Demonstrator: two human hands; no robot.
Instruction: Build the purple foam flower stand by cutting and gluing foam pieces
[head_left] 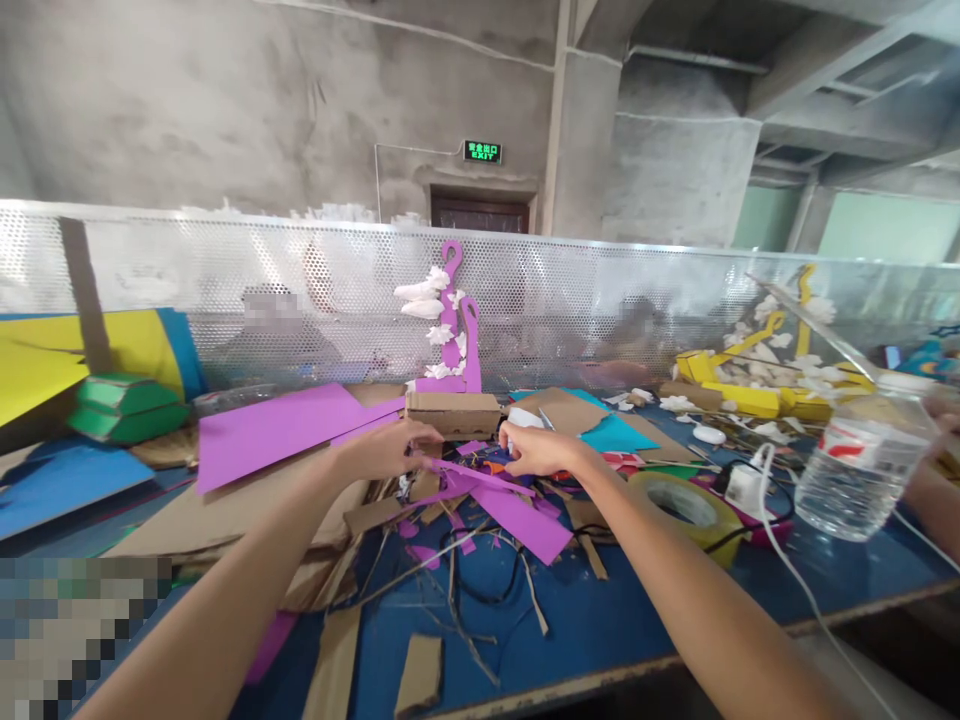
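Observation:
Both my hands reach to the middle of a blue work table (pixel 600 620) littered with scraps. My left hand (pixel 394 448) is closed in a pinch on one end of a narrow purple paper strip (pixel 480 478). My right hand (pixel 536 450) is closed near the strip's other end, over orange and purple scraps; what its fingers hold is hidden. Just behind the hands lies a small cardboard box (pixel 452 412). Behind the box stands a purple cut-out (pixel 454 330) with white paper tufts on it.
A large purple sheet (pixel 277 430) and cardboard pieces lie to the left, with a green box (pixel 124 405) beyond. To the right are a yellow tape roll (pixel 686 505), a water bottle (pixel 862 465), a white cable and a yellow model. A perforated metal screen (pixel 600 300) backs the table.

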